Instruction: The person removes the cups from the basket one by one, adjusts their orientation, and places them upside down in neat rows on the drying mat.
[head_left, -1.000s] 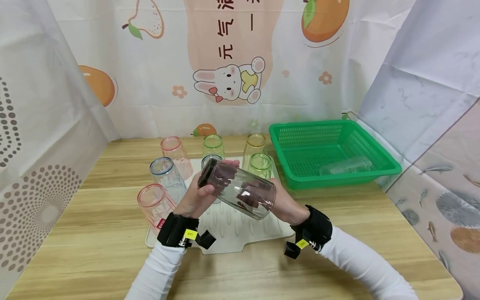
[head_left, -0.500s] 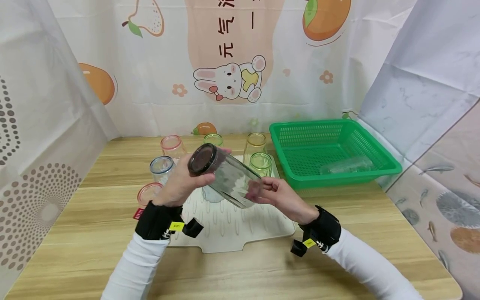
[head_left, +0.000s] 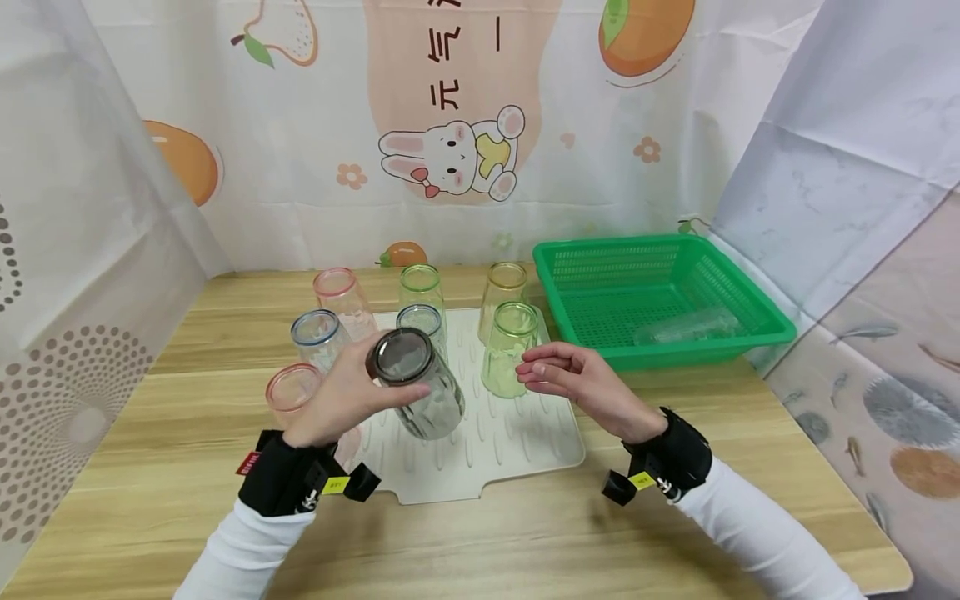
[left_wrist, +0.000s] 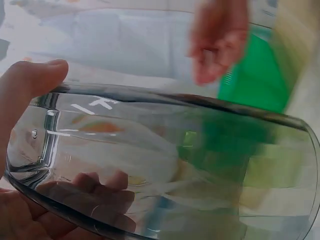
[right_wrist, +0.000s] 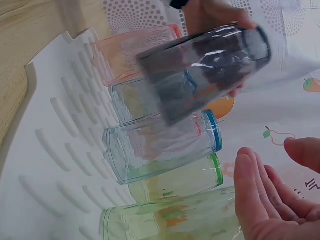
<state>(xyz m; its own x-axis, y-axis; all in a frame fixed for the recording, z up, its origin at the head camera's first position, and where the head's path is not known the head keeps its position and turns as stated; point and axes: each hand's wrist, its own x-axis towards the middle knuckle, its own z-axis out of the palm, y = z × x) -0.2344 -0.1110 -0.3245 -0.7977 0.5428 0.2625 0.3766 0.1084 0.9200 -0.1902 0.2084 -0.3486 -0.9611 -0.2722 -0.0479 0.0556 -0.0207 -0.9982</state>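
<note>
My left hand [head_left: 341, 396] grips a smoky grey drinking glass [head_left: 438, 408] near its thick base, thumb on one side and fingers on the other. The glass is tilted with its base up and mouth down, over the white ridged drying mat [head_left: 450, 471]. In the left wrist view its see-through wall [left_wrist: 200, 160] fills the lower part. My right hand [head_left: 588, 385] holds nothing; its fingers are loosely bent beside an upside-down green glass [head_left: 512, 354]. In the right wrist view the thumb stands apart from the fingers [right_wrist: 250, 187].
Upside-down glasses stand around: pink [head_left: 347, 304] and blue [head_left: 321, 340] at left, another pink one [head_left: 292, 390] nearer, blue [head_left: 422, 320] and green [head_left: 422, 285] mid-back, yellow [head_left: 501, 296] at back. A green basket [head_left: 615, 283] at right holds a clear glass [head_left: 690, 327] lying down.
My right hand has let go of the smoky glass and moved right. The left hand has turned the glass more mouth-down and lowered it towards the mat.
</note>
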